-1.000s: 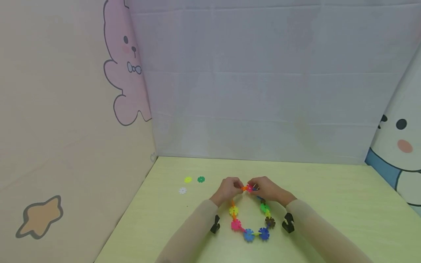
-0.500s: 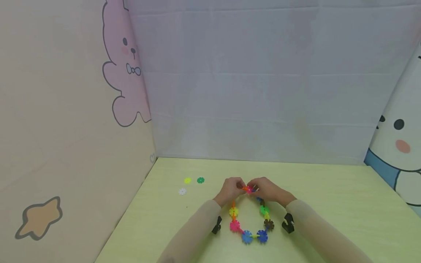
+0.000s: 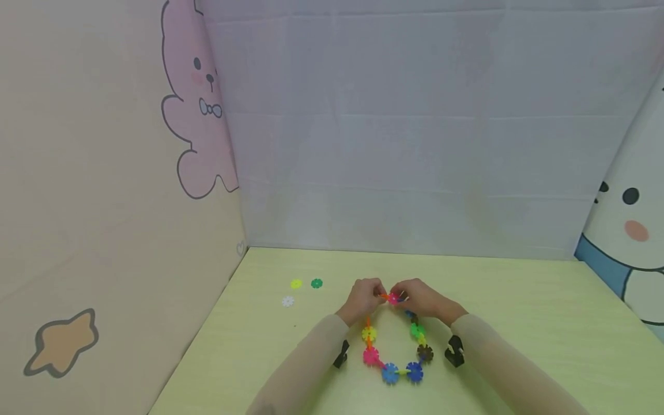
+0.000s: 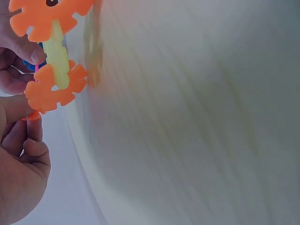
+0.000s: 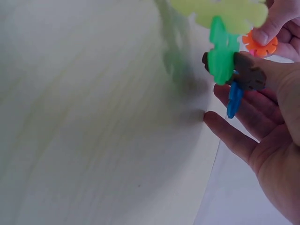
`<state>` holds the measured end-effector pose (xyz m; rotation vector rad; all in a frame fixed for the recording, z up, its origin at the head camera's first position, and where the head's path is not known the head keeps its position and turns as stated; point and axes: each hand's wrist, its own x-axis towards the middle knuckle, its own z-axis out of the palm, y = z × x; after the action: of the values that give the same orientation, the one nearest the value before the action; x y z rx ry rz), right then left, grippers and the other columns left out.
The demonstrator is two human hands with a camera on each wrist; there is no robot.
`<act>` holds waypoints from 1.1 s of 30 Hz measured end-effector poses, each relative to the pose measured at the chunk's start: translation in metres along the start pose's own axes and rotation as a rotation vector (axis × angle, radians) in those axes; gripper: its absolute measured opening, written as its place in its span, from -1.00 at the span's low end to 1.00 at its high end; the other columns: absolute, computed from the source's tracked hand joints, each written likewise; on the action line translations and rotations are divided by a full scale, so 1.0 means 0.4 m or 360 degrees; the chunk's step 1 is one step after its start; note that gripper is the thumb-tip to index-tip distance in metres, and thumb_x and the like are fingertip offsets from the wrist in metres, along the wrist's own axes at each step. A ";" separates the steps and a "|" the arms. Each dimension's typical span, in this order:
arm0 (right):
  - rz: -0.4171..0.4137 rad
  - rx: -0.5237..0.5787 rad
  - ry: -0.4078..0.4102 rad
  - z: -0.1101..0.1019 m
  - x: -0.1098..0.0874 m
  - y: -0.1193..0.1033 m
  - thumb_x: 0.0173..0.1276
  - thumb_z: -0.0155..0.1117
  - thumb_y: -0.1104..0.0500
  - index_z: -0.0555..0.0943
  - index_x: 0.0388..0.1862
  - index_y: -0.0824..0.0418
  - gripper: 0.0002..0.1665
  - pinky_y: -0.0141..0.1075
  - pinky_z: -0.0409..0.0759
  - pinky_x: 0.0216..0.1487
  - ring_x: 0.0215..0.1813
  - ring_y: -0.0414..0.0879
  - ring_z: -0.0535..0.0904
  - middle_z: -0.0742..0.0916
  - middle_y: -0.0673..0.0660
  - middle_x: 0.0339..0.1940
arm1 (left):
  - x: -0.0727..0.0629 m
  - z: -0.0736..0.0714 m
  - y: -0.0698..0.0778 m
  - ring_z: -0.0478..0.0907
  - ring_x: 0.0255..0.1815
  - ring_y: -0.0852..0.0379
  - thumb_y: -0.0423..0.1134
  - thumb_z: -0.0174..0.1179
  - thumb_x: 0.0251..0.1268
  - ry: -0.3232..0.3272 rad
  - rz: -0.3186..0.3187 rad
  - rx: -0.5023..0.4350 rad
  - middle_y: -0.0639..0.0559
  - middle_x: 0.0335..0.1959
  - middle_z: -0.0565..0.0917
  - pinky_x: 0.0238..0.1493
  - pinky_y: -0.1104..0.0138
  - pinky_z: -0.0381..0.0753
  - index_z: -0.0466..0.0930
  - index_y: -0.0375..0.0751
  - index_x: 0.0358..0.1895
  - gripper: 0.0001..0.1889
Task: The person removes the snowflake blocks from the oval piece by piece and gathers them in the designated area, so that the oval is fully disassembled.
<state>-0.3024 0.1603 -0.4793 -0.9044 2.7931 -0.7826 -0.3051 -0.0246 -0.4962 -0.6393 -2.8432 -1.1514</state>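
A loop of linked plastic snowflake discs (image 3: 370, 356) lies on the table, its far end raised between two hands. The left hand (image 3: 363, 300) pinches an orange snowflake disc (image 4: 43, 96), which a yellow disc (image 4: 57, 56) joins to another orange one. Facing it, the right hand (image 3: 422, 298) holds the other side of the chain, with a pink disc (image 3: 393, 298) between both hands' fingertips. Near the right palm hang brown (image 5: 253, 75), green (image 5: 222, 58) and blue (image 5: 234, 101) discs. Its thumb's grip is partly hidden by them; the lower fingers stretch out.
Three loose discs, yellow (image 3: 296, 284), green (image 3: 317, 283) and white (image 3: 287, 301), lie on the table (image 3: 519, 323) left of the hands. A pale cloth wall (image 3: 415, 144) rises behind the table, and a printed one (image 3: 114, 202) stands on the left.
Both hands stay close together at the far end of the loop. The left wrist has shifted slightly right, and the near discs have slid a little toward the person.
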 end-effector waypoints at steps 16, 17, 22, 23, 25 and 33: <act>0.0000 -0.0018 0.0012 0.004 0.000 0.006 0.22 0.37 0.19 0.64 -0.12 0.26 -0.74 -0.21 0.59 -0.17 -0.21 -0.12 0.60 0.69 -0.03 -0.27 | -0.020 -0.062 -0.061 0.45 -0.48 0.19 -0.26 0.33 0.15 0.0028 -0.0142 -0.0185 0.12 -0.46 0.56 -0.46 0.42 0.49 0.56 -0.14 -0.33 -0.88; 0.0006 -0.0016 0.0009 0.005 0.000 0.006 0.22 0.37 0.19 0.64 -0.12 0.26 -0.73 -0.21 0.59 -0.17 -0.21 -0.12 0.60 0.68 -0.03 -0.28 | -0.023 -0.068 -0.065 0.45 -0.48 0.18 -0.25 0.33 0.15 0.0033 -0.0156 -0.0184 0.11 -0.46 0.56 -0.47 0.41 0.49 0.56 -0.14 -0.33 -0.87; 0.0055 -0.0035 -0.0003 0.007 0.001 0.004 0.21 0.37 0.19 0.64 -0.11 0.24 -0.73 -0.21 0.58 -0.15 -0.21 -0.14 0.58 0.68 -0.05 -0.28 | -0.036 -0.089 -0.092 0.48 -0.46 0.19 -0.27 0.33 0.15 0.0052 -0.0147 -0.0184 0.08 -0.43 0.58 -0.47 0.40 0.51 0.54 -0.16 -0.23 -0.82; 0.0064 -0.0039 -0.0003 0.007 0.001 0.004 0.21 0.38 0.19 0.64 -0.11 0.24 -0.73 -0.21 0.57 -0.15 -0.21 -0.15 0.58 0.68 -0.05 -0.28 | -0.038 -0.091 -0.099 0.50 -0.47 0.20 -0.27 0.32 0.16 0.0048 -0.0156 -0.0186 0.08 -0.43 0.59 -0.48 0.40 0.51 0.54 -0.16 -0.19 -0.81; 0.0068 -0.0042 -0.0002 0.009 0.000 0.003 0.21 0.38 0.19 0.64 -0.11 0.23 -0.72 -0.21 0.57 -0.14 -0.20 -0.15 0.58 0.67 -0.05 -0.28 | -0.043 -0.098 -0.113 0.54 -0.48 0.19 -0.30 0.31 0.18 0.0043 -0.0152 -0.0199 0.06 -0.41 0.61 -0.50 0.39 0.52 0.53 -0.19 -0.15 -0.79; 0.0039 -0.0026 0.0020 0.015 -0.002 0.004 0.21 0.38 0.19 0.64 -0.11 0.23 -0.73 -0.21 0.57 -0.14 -0.21 -0.16 0.57 0.67 -0.04 -0.28 | -0.073 -0.144 -0.154 0.59 -0.48 0.14 -0.38 0.24 0.19 0.0053 -0.0080 -0.0271 -0.03 -0.42 0.62 -0.49 0.33 0.56 0.59 -0.33 -0.16 -0.83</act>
<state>-0.3010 0.1594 -0.4855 -0.8692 2.8196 -0.7656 -0.3097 -0.1137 -0.4998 -0.5512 -2.7696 -1.4094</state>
